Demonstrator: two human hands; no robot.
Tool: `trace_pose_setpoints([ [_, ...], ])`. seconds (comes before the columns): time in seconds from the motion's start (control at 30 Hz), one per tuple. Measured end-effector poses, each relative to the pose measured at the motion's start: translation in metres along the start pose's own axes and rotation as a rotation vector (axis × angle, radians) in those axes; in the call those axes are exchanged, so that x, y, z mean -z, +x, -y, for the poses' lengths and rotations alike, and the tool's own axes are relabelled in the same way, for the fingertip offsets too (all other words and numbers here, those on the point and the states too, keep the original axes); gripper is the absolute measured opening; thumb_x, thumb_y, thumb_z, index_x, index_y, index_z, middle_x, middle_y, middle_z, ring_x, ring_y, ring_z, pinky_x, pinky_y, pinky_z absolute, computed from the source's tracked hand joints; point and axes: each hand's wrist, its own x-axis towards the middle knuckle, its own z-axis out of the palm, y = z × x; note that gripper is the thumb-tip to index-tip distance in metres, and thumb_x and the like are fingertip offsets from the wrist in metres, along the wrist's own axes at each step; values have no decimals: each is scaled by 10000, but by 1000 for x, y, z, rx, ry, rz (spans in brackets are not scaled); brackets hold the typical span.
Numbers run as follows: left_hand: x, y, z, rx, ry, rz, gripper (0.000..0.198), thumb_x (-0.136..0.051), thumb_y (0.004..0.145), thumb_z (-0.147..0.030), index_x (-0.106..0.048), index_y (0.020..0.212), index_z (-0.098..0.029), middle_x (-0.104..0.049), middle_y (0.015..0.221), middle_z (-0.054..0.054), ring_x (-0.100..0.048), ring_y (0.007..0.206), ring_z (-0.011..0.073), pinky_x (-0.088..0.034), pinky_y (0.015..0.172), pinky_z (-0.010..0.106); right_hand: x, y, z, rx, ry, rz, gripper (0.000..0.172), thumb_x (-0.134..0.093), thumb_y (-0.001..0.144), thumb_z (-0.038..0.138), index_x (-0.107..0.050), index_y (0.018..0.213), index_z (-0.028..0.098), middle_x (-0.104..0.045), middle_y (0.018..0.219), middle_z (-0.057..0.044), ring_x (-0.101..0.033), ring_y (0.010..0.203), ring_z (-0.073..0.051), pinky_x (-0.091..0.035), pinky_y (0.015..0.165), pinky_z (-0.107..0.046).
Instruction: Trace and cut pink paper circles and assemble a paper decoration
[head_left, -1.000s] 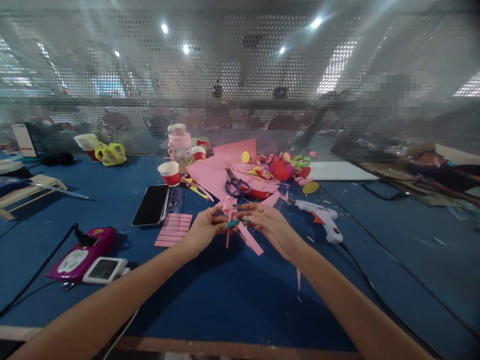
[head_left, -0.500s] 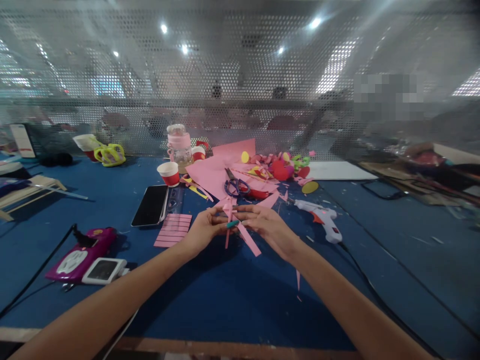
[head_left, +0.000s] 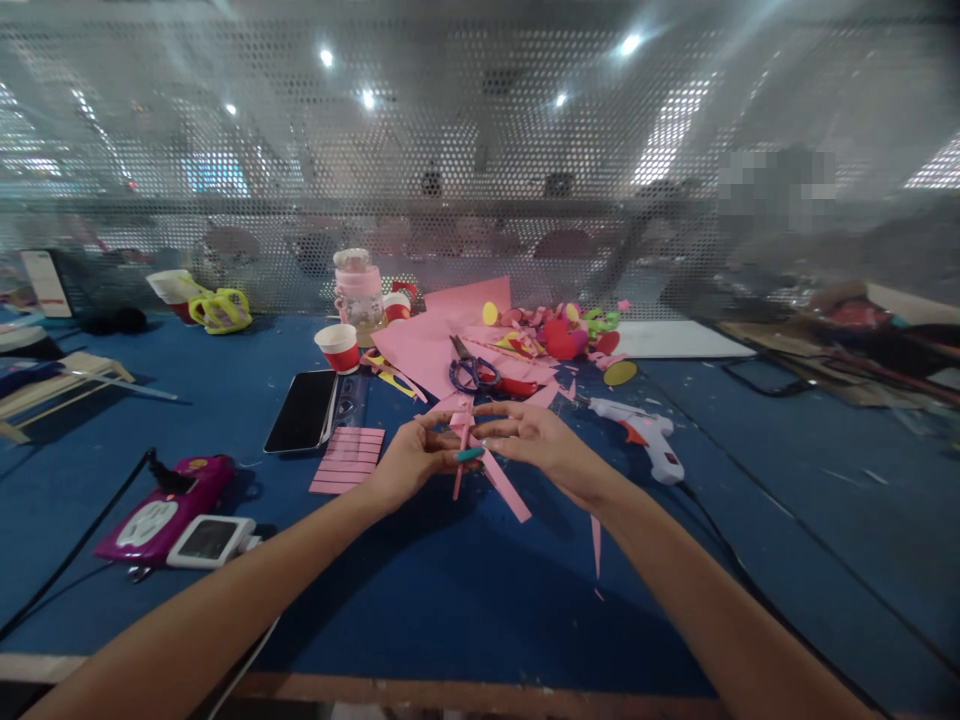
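Both hands meet over the blue table around a pink paper piece made of crossing strips. My left hand (head_left: 409,463) pinches the pink paper strips (head_left: 506,487) between thumb and fingers; a long teal thumbnail shows in front. Opposite it, my right hand (head_left: 544,447) has its thumb and bent fingers on the same strips. One strip slants down to the right, a narrower one hangs nearly straight down. The fingers hide part of where they cross. Beyond the hands lie blue-handled scissors (head_left: 474,375) on pink paper sheets (head_left: 412,352).
A white hot glue gun (head_left: 649,435) with its cord lies right. To the left are a phone (head_left: 300,412), a lined pink sheet (head_left: 349,460) and a purple device (head_left: 161,510). Behind stand a paper cup (head_left: 337,348), a bottle (head_left: 358,290) and colourful paper scraps (head_left: 562,338).
The right hand has shifted slightly right and its fingers have opened a little. The pink strips have tilted and moved slightly right and down. Both hands remain at the paper.
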Motion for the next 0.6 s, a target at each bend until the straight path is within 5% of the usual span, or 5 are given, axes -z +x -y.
trace_pose_setpoints([
  [0.4, 1, 0, 4, -32, 9, -12, 604, -774, 519, -204, -495, 1047, -111, -693, 676, 37, -670, 691, 221, -511, 709, 338, 2, 1, -5, 102, -199, 42, 465, -614, 695, 194, -437, 1124, 171, -625, 1011, -102, -594, 940, -196, -474, 783, -331],
  [0.6, 2, 1, 3, -55, -6, -74, 674, -785, 505, -211, -468, 1095, -133, -688, 649, 12, -663, 625, 172, -521, 659, 284, -2, 1, -17, 87, -19, 79, 482, -629, 692, 194, -425, 1128, 189, -555, 1176, -119, -571, 1014, -188, -459, 853, -346],
])
